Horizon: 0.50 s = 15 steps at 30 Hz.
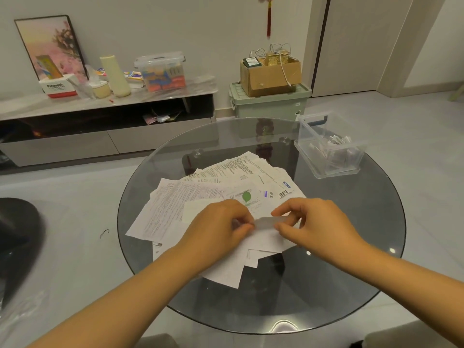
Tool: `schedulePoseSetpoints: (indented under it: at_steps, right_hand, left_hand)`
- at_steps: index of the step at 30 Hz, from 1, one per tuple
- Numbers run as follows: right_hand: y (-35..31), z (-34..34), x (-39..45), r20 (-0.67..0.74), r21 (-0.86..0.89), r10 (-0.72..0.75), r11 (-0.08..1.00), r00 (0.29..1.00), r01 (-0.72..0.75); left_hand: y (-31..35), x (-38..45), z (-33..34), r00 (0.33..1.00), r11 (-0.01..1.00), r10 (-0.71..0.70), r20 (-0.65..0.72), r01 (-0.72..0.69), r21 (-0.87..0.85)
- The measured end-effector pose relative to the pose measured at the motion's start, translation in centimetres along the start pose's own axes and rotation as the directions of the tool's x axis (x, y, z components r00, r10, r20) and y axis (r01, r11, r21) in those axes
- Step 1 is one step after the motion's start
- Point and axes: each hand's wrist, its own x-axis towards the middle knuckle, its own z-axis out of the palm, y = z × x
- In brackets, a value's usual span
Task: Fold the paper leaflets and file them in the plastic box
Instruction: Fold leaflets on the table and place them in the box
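Observation:
A spread of white printed paper leaflets (213, 187) lies on the round glass table (351, 259). Above its near part I hold a small folded strip of paper (266, 222) between both hands. My left hand (221, 222) pinches the strip's left end with thumb and fingers. My right hand (311, 222) pinches its right end. The clear plastic box (329, 144) stands open at the table's far right, with several folded leaflets inside.
A low TV cabinet (105, 104) along the far wall carries a lidded clear box, a cream bottle and a framed picture. A green storage bin (271, 101) with a cardboard box on top stands behind the table. A dark seat (17, 234) is at left.

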Motion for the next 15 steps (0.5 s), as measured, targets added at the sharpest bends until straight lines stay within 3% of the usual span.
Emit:
schedulePoseSetpoints:
  at_steps: [3,6,9,15]
  right_hand:
    - [0.1,-0.2,0.3,-0.02,-0.127,-0.048,0.991,0.999,0.045]
    - [0.4,0.4,0.9,0.021,-0.031,-0.043,0.999,0.999,0.044]
    - [0.5,1.6,1.9,0.058,0.067,-0.038,0.997,0.998,0.034]
    - [0.4,3.6,3.3,0.025,-0.103,-0.046,0.994,0.999,0.048]
  left_hand:
    - [-0.4,-0.5,-0.4,0.994,0.981,-0.109,0.008,0.109,-0.159]
    - [-0.7,-0.7,-0.4,0.978,0.952,-0.207,0.013,0.205,-0.225]
    - [-0.7,-0.6,-0.4,0.962,0.939,-0.273,0.0,0.266,-0.217]
    - [-0.2,-0.3,-0.1,0.968,0.957,-0.25,0.007,0.248,-0.15]
